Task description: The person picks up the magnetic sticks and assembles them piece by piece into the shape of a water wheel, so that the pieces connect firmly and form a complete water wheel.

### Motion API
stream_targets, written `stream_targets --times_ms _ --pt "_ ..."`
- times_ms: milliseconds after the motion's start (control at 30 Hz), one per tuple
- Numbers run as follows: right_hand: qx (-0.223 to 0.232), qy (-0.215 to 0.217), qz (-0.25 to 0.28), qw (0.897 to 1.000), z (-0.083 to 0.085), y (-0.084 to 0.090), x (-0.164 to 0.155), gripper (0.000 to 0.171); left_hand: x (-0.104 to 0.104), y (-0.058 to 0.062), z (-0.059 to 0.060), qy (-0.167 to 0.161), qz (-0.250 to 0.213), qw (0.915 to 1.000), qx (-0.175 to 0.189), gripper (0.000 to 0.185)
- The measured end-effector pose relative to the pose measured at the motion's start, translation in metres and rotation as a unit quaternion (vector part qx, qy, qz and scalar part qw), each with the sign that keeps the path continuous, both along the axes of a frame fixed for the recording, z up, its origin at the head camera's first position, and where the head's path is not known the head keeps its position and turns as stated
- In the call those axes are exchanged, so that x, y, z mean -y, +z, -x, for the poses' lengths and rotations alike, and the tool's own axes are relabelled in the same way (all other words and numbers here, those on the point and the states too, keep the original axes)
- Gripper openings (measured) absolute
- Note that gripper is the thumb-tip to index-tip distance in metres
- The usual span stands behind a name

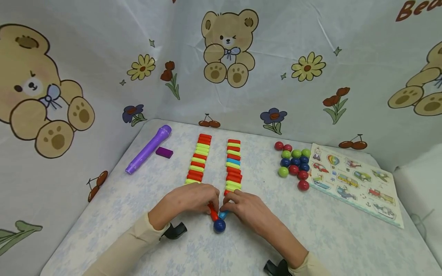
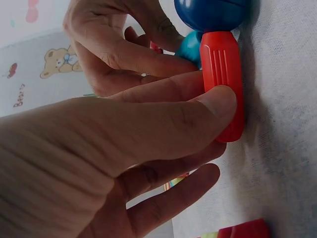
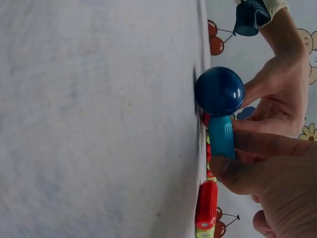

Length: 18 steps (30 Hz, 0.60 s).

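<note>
In the head view, the right hand (image 1: 249, 211) hides part of the light-blue ridged plastic rod (image 1: 223, 215). The left wrist view's top edge crops the glossy dark-blue ball (image 2: 210, 14).

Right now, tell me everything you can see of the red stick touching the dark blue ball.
The red stick is short and straight, with lengthwise ridges, and looks like smooth plastic. One slightly tapered end meets the dark blue ball. The left grip pinches it farther along, covering some of it. In the head view it slants, ball end toward the picture's bottom, with the light blue stick close beside it. Whether it touches the cloth is unclear.
</note>
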State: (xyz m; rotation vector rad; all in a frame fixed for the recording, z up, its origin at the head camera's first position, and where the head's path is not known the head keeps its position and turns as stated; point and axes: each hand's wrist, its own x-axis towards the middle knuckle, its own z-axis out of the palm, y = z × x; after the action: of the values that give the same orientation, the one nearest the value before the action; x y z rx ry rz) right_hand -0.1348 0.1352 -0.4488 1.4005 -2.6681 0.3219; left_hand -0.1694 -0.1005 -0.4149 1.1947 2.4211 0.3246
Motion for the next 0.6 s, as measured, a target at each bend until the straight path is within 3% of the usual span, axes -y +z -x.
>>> stream_targets --times_ms 200,333,467,600 --pt "0.009 0.009 0.004 1.0 0.002 -0.001 -0.001 0.029 -0.001 0.0 -0.001 0.011 0.012 0.9999 0.002 0.012" --pt "0.025 -0.048 0.003 0.999 0.006 0.001 -0.006 0.028 -0.001 -0.001 -0.001 0.019 0.023 0.9995 -0.004 0.011" --pt "0.001 -0.117 -0.006 0.993 0.012 -0.001 -0.013 0.033 -0.002 0.0 -0.002 0.033 0.039 0.9987 -0.003 0.009" --pt "-0.019 -0.129 -0.015 0.991 0.015 -0.004 -0.017 0.031 -0.004 0.003 -0.004 0.045 0.047 0.9979 -0.001 0.008"
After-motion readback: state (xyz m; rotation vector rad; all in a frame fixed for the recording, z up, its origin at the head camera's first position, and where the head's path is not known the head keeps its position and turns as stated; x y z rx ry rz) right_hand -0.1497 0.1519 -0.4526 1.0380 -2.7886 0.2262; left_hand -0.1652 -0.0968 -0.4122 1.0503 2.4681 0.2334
